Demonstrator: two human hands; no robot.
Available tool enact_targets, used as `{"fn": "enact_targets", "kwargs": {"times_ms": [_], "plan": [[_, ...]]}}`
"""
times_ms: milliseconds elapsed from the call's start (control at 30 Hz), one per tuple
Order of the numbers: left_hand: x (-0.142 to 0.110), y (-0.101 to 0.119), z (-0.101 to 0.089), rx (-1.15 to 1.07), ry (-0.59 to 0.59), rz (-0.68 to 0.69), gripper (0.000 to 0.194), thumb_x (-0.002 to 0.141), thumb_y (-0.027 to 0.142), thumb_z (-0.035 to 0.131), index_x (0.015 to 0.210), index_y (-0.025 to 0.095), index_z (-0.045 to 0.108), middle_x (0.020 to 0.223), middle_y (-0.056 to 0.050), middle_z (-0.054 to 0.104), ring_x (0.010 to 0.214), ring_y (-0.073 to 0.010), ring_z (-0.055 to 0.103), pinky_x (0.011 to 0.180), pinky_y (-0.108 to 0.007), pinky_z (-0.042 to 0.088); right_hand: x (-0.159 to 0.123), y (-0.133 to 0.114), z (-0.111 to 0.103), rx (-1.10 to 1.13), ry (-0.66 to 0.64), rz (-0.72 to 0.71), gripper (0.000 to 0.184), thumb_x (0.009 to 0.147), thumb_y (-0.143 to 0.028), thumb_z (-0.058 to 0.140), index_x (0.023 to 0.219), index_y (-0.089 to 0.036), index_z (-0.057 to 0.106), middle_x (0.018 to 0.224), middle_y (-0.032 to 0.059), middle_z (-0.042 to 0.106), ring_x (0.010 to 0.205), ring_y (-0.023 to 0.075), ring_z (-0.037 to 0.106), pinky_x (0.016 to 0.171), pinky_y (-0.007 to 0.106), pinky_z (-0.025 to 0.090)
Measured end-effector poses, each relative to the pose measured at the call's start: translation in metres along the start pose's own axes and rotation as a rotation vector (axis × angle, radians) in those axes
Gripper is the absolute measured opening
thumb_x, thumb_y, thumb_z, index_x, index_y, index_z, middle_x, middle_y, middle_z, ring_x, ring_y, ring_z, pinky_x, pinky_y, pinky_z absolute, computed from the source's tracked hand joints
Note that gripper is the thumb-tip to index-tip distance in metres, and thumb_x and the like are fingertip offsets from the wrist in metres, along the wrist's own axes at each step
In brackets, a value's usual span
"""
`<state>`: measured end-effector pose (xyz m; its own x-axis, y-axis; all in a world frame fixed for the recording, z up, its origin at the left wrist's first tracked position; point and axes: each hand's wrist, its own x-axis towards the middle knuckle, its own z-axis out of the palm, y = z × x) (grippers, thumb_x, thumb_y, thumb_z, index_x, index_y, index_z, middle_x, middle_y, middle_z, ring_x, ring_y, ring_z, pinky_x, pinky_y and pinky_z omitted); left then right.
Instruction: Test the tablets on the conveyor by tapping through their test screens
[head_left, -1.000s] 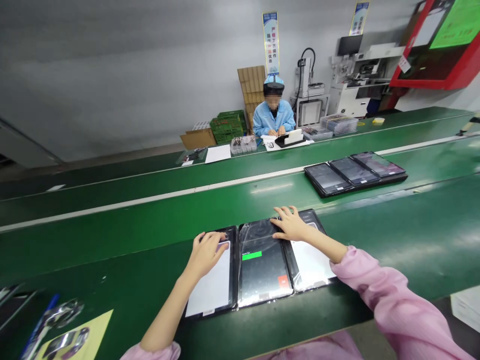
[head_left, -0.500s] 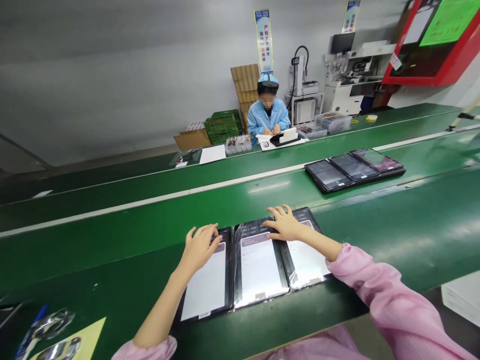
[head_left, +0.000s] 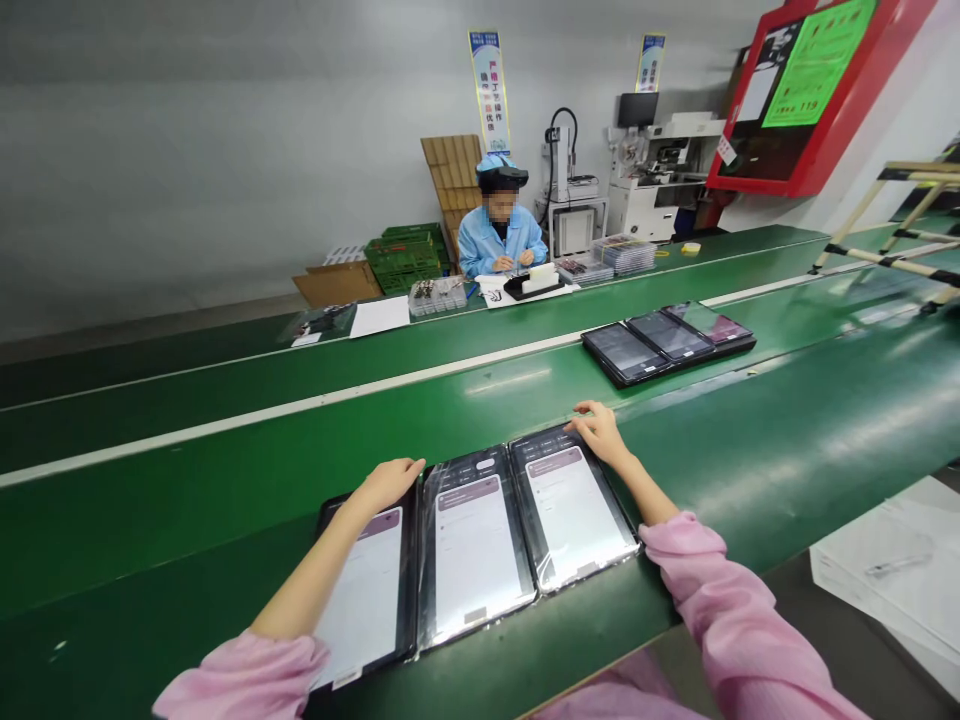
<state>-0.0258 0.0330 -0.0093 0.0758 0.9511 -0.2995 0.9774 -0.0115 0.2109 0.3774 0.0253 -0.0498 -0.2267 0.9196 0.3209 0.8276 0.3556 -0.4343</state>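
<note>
Three tablets with lit screens lie side by side in front of me on the green bench. My left hand (head_left: 391, 483) rests over the top of the left tablet (head_left: 369, 600), fingers stretched toward its upper right corner. The middle tablet (head_left: 476, 550) shows a pale page with a purple banner, and clear film covers it. At the right tablet (head_left: 574, 505), my right hand (head_left: 598, 430) is at the upper right corner with its fingers apart. Neither hand has lifted anything. My left forearm hides part of the left tablet.
Beyond them, a black tray (head_left: 667, 345) carries three dark tablets. Across the green bench (head_left: 247, 440) sits a co-worker (head_left: 501, 235) in blue, beside stacked clear trays (head_left: 622, 255). White sheets (head_left: 885, 560) lie low at the right; a pipe frame (head_left: 885, 220) stands far right.
My right hand has moved right, from between the middle and right tablets to the right tablet's far corner. The camera view has shifted right. The middle tablet's top is uncovered.
</note>
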Motion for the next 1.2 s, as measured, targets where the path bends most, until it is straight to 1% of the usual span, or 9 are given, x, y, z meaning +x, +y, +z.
{"fn": "enact_targets", "kwargs": {"times_ms": [100, 200, 333, 433, 567, 733, 833, 1000, 1200], "plan": [[0.008, 0.004, -0.001, 0.019, -0.007, -0.063, 0.055, 0.083, 0.053, 0.027, 0.063, 0.018, 0.064, 0.083, -0.022, 0.073, 0.088, -0.0381, 0.070, 0.082, -0.045, 0.053, -0.008, -0.001, 0.013, 0.045, 0.046, -0.044, 0.038, 0.097, -0.025, 0.042, 0.087, -0.026, 0.078, 0.118, 0.0083, 0.059, 0.112, 0.0245, 0.051, 0.100, 0.044, 0.032], [0.007, 0.003, -0.006, 0.026, -0.007, -0.104, 0.063, 0.086, 0.060, 0.020, 0.056, 0.021, 0.060, 0.075, -0.020, 0.072, 0.082, -0.0364, 0.070, 0.081, -0.043, 0.053, -0.009, 0.001, 0.016, 0.098, 0.101, -0.067, 0.038, 0.096, -0.028, 0.041, 0.090, -0.027, 0.078, 0.121, 0.0084, 0.057, 0.112, 0.0264, 0.050, 0.102, 0.046, 0.030], [0.003, 0.003, -0.015, 0.036, -0.017, -0.147, 0.071, 0.088, 0.060, 0.011, 0.062, 0.020, 0.064, 0.086, -0.018, 0.074, 0.090, -0.0333, 0.071, 0.086, -0.039, 0.052, 0.003, 0.012, 0.015, 0.342, 0.182, 0.044, 0.045, 0.097, -0.038, 0.034, 0.093, -0.022, 0.076, 0.114, 0.0106, 0.058, 0.109, 0.0271, 0.051, 0.102, 0.045, 0.033], [0.004, 0.012, -0.017, 0.058, -0.044, -0.179, 0.070, 0.089, 0.057, 0.013, 0.063, 0.019, 0.066, 0.095, -0.020, 0.074, 0.097, -0.0350, 0.069, 0.091, -0.042, 0.050, 0.022, 0.019, 0.023, 0.471, 0.157, 0.148, 0.060, 0.099, -0.041, 0.019, 0.089, -0.018, 0.074, 0.100, 0.0118, 0.061, 0.099, 0.0258, 0.055, 0.095, 0.040, 0.041], [0.007, 0.052, -0.008, 0.151, -0.034, -0.184, 0.070, 0.087, 0.060, 0.020, 0.072, 0.013, 0.070, 0.097, -0.028, 0.071, 0.096, -0.0458, 0.067, 0.088, -0.061, 0.046, 0.045, 0.025, 0.039, 0.529, 0.087, 0.266, 0.078, 0.100, -0.043, -0.002, 0.093, -0.013, 0.070, 0.093, 0.0139, 0.064, 0.088, 0.0241, 0.058, 0.082, 0.035, 0.047], [0.020, 0.125, 0.010, 0.105, -0.060, 0.093, 0.065, 0.092, 0.056, 0.018, 0.085, 0.017, 0.069, 0.101, -0.018, 0.073, 0.098, -0.0321, 0.068, 0.086, -0.040, 0.050, 0.057, 0.026, 0.042, 0.617, -0.130, 0.271, 0.070, 0.101, -0.055, 0.017, 0.089, -0.012, 0.071, 0.081, 0.0091, 0.065, 0.075, 0.0190, 0.060, 0.072, 0.027, 0.047], [0.026, 0.150, 0.017, 0.106, -0.069, 0.143, 0.062, 0.091, 0.057, 0.022, 0.076, 0.017, 0.067, 0.094, -0.019, 0.073, 0.094, -0.0317, 0.069, 0.083, -0.037, 0.050, 0.058, 0.024, 0.035, 0.638, -0.274, 0.231, 0.053, 0.098, -0.052, 0.040, 0.082, -0.014, 0.072, 0.074, 0.0050, 0.065, 0.072, 0.0178, 0.059, 0.072, 0.026, 0.045], [0.016, 0.148, 0.014, 0.038, -0.014, 0.180, 0.057, 0.092, 0.051, 0.020, 0.066, 0.020, 0.059, 0.081, -0.015, 0.072, 0.084, -0.0308, 0.069, 0.078, -0.038, 0.050, 0.059, 0.022, 0.022, 0.573, -0.398, 0.204, 0.031, 0.089, -0.038, 0.057, 0.071, -0.015, 0.069, 0.065, 0.0003, 0.059, 0.070, 0.0169, 0.055, 0.069, 0.025, 0.040], [0.010, 0.130, 0.019, -0.138, 0.051, 0.216, 0.061, 0.091, 0.057, 0.018, 0.068, 0.022, 0.062, 0.080, -0.011, 0.072, 0.089, -0.0308, 0.069, 0.082, -0.038, 0.051, 0.060, 0.019, 0.017, 0.536, -0.475, 0.225, 0.040, 0.086, -0.039, 0.061, 0.053, -0.017, 0.054, 0.053, -0.0029, 0.045, 0.064, 0.0151, 0.047, 0.062, 0.025, 0.034]]}}
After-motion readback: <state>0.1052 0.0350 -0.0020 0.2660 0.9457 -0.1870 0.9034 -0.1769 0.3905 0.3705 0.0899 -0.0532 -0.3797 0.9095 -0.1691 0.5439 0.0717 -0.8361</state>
